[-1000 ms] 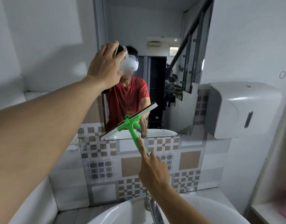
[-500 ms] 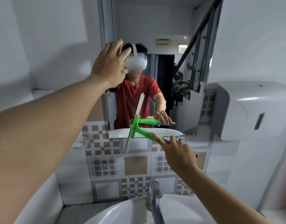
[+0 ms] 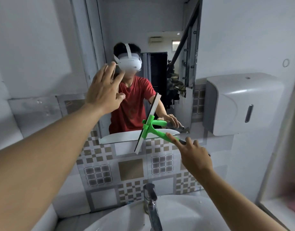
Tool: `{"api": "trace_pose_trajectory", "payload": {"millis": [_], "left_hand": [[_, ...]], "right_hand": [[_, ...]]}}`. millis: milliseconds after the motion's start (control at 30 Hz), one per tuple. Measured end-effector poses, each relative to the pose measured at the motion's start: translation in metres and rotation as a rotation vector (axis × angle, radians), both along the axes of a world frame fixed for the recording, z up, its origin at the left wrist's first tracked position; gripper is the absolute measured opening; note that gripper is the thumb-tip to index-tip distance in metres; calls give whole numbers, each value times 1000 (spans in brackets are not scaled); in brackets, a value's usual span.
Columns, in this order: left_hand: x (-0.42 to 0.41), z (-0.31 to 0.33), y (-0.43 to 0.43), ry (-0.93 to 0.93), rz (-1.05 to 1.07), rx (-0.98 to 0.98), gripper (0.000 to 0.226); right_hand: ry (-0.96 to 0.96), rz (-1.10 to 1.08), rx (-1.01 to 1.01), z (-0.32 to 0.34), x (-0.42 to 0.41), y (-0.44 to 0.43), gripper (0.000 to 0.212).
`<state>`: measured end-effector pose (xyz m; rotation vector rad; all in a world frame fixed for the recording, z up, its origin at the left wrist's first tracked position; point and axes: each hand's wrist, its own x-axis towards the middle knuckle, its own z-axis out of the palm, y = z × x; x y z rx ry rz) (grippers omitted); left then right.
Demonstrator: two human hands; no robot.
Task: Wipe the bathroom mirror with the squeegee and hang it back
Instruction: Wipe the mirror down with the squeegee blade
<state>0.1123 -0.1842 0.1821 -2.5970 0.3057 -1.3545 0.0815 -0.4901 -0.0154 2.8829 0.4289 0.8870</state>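
The bathroom mirror hangs on the wall above a tiled strip. My right hand holds the green handle of the squeegee, forefinger stretched along it. Its white and black blade stands almost upright against the mirror's lower edge, right of centre, and reaches down onto the tiles. My left hand is raised with fingers spread at the mirror's left side and holds nothing. Whether the palm touches the glass I cannot tell. The mirror reflects a person in a red shirt with a white headset.
A white washbasin with a chrome tap sits directly below. A grey-white wall dispenser is mounted right of the mirror. Patterned tiles fill the wall under the mirror. A ledge lies at the lower right.
The squeegee blade has swung from slanted to almost upright and slid right along the mirror's lower edge. My left hand has come lower on the mirror's left side and its fingers have spread.
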Motion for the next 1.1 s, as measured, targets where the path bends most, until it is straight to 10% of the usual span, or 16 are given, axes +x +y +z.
{"api": "trace_pose_trajectory", "payload": {"millis": [1100], "left_hand": [[3,-60,-18,118,6,-14,92]], "right_hand": [[403,-123,735,-72,-34,37,104]]}}
